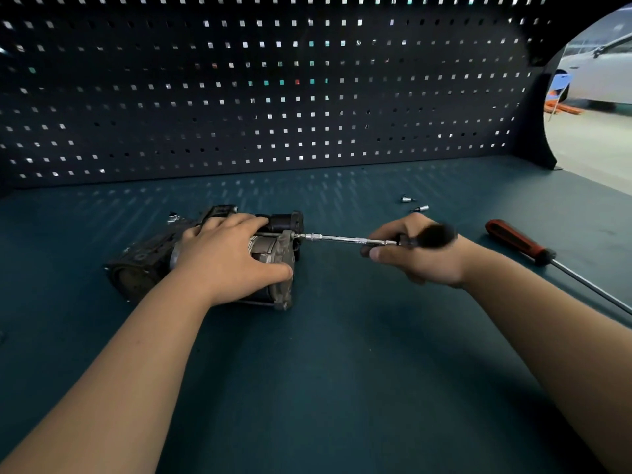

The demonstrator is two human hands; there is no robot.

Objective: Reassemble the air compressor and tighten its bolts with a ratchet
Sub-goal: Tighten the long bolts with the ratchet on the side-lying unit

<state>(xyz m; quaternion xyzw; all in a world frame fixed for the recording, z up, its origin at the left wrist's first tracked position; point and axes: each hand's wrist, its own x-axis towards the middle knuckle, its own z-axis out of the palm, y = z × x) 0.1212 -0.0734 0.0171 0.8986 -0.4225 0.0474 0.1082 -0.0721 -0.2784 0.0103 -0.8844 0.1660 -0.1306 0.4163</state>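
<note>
Tightening now, judging the compressor (pixel 143 265) already closed up, with further fastening possibly waiting.
Clasping its body with the left hand (pixel 225 258), fingers (pixel 254 221) and thumb wrapped over it; clenching the right hand (pixel 420 261) round the blurred ratchet (pixel 342 238) handle, driving the shaft toward 9 o'clock into the compressor's end, just at 3 o'clock of those left fingers.
</note>
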